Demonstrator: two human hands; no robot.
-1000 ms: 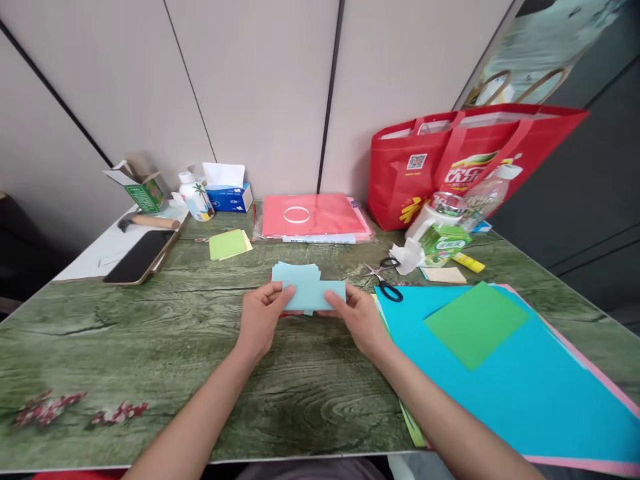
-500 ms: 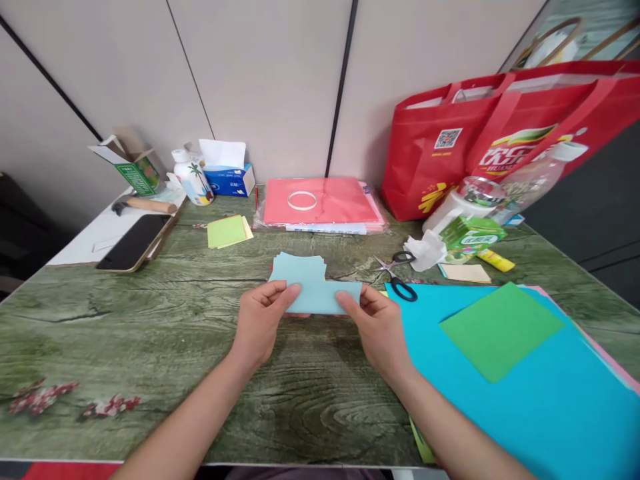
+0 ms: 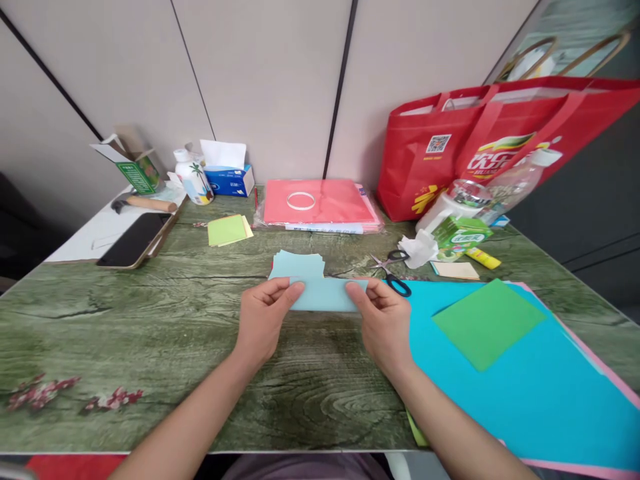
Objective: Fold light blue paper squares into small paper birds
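A light blue strip of paper, apparently folded, is stretched level between my two hands. My left hand pinches its left end, thumb on the near face. At the right end my right hand grips it the same way, fingers tucked behind. Just beyond the strip lies a small stack of light blue paper on the table, its lower part hidden behind the strip. Black-handled scissors lie spread open beyond my right hand.
Large blue sheets with a green square on top lie at right. Red packaged paper, a red bag, a green box and a tissue box stand at the back. A phone and hammer lie left.
My right hand has shifted slightly right along the strip, and my hands are a little farther apart. The strip now shows straighter and more level. The camera view has turned slightly.
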